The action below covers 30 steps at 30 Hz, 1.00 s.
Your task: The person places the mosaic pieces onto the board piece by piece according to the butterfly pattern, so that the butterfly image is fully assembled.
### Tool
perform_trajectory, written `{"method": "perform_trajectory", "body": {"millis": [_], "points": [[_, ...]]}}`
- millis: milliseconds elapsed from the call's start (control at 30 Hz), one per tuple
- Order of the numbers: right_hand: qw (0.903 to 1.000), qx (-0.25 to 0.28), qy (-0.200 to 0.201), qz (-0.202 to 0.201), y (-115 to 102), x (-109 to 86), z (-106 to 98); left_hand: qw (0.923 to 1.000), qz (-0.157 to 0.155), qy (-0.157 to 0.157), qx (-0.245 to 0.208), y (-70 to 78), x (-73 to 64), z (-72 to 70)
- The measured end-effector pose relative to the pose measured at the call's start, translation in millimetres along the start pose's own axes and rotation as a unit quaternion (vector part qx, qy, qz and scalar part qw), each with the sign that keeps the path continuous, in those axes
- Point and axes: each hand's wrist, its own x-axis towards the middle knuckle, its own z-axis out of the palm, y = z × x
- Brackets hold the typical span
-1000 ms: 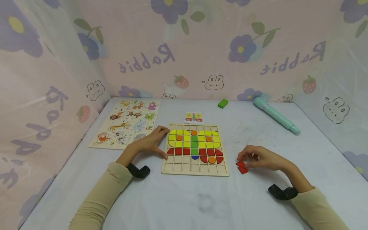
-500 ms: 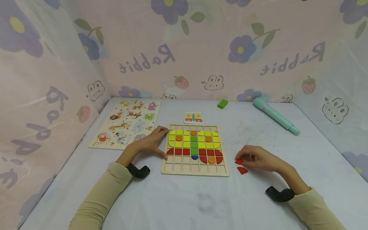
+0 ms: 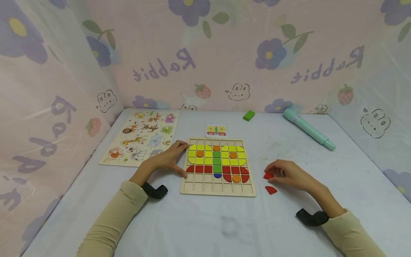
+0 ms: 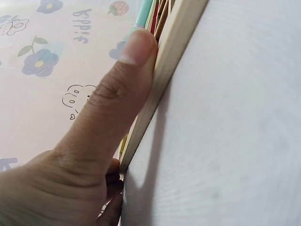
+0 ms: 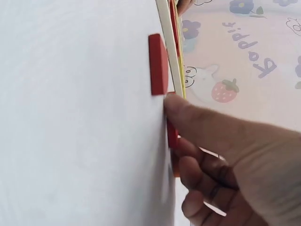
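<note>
My left hand (image 3: 168,157) spans the left side of a wooden grid board (image 3: 218,190), fingers at its upper part and thumb lower down. In the left wrist view the straight thumb (image 4: 113,89) presses on the board's edge. Yellow, red, green, orange and blue pieces form a butterfly on the board. Right of it, my right hand (image 3: 290,175) pinches a red quarter-round tile (image 3: 268,175) low over the table, partly hidden by the fingers. A second red quarter-round tile (image 3: 271,190) lies just nearer to me; the right wrist view shows this loose tile (image 5: 158,64) beyond the thumb.
A card with a butterfly picture (image 3: 216,131) lies just behind the board. An animal puzzle board (image 3: 128,157) lies at the back left. At the back are a green block (image 3: 248,115) and a mint-green pen-shaped thing (image 3: 308,128). Patterned cloth walls (image 3: 218,53) surround the table.
My right hand has shifted slightly away from me with one red tile, opening a gap to the other tile, which it had overlapped. My left hand and the board have stayed put.
</note>
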Motion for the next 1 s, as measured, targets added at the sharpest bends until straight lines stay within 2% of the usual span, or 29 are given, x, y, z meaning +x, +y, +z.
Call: {"method": "perform_trajectory", "body": {"millis": [167, 300, 467, 600, 700, 867, 1000], "points": [[0.9998, -0.005, 0.011, -0.015, -7.9, 6.8, 1.8, 1.0, -0.001, 0.0, 0.005, -0.2, -0.7, -1.0], [0.9983, 0.011, 0.022, -0.053, -29.5, 26.6, 9.1, 1.0, 0.0, 0.002, 0.005, 0.2, -1.2, -2.3], [0.9952, 0.026, -0.025, -0.091, -65.8, 63.3, 29.5, 1.0, 0.005, 0.0, 0.001, 0.2, -0.7, -1.4], [0.9919, -0.002, -0.061, -0.111, -86.8, 88.6, 48.6, 0.9999, 0.011, 0.0, 0.002, 0.2, 0.5, 0.8], [0.9899, -0.03, -0.066, -0.122, -98.0, 101.8, 59.4, 0.9998, 0.017, 0.005, -0.002, 0.5, 0.7, 1.7], [0.9863, -0.056, -0.062, -0.143, -107.8, 114.2, 69.3, 0.999, 0.038, 0.02, 0.008, -1.2, 0.4, 2.2], [0.9848, -0.066, -0.069, -0.145, -110.2, 118.7, 73.5, 0.9995, 0.028, 0.015, 0.01, -2.9, 0.5, 1.7]]}}
